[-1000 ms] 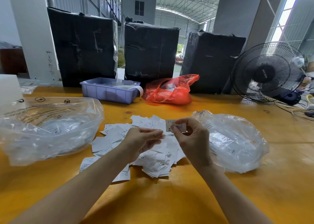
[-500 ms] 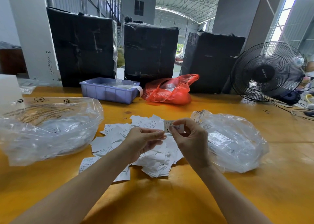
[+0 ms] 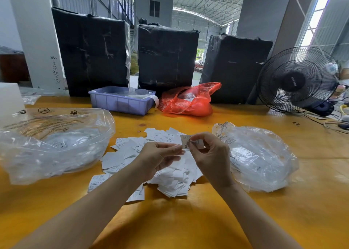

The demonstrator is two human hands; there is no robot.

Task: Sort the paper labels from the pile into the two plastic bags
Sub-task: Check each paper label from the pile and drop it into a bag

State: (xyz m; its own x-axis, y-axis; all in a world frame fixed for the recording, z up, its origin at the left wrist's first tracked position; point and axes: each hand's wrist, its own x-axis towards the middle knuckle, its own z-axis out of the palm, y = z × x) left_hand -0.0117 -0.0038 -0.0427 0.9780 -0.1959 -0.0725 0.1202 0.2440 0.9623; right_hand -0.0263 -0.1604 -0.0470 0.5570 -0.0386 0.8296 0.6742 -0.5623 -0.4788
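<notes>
1. The right hand is raised above the pile of paper labels, pinching one small label between thumb and fingertips; the letters XS show on its near end.
2. The left hand hovers above the pile too, its fingers loosely curled and its fingertips meeting the left edge of the held label; whether it really grips that edge or only touches it I cannot tell.
3. The pile lies loose on the yellow table, under and just beyond both hands, with a few labels strayed toward the near-left edge of the heap.
4. To the left of the pile sits a large clear plastic bag, its mouth slumped open, with printed warning text on its far flap and some white slips showing inside.
5. To the right of the pile, just beside it, lies a smaller clear plastic bag, crumpled, with pale contents dimly visible through it.
6. Beyond the pile stand a purple tray and a red plastic bag, side by side.
7. Behind them, further from the pile, rise three black-wrapped bales.
8. Far right of the pile stands a black fan.
</notes>
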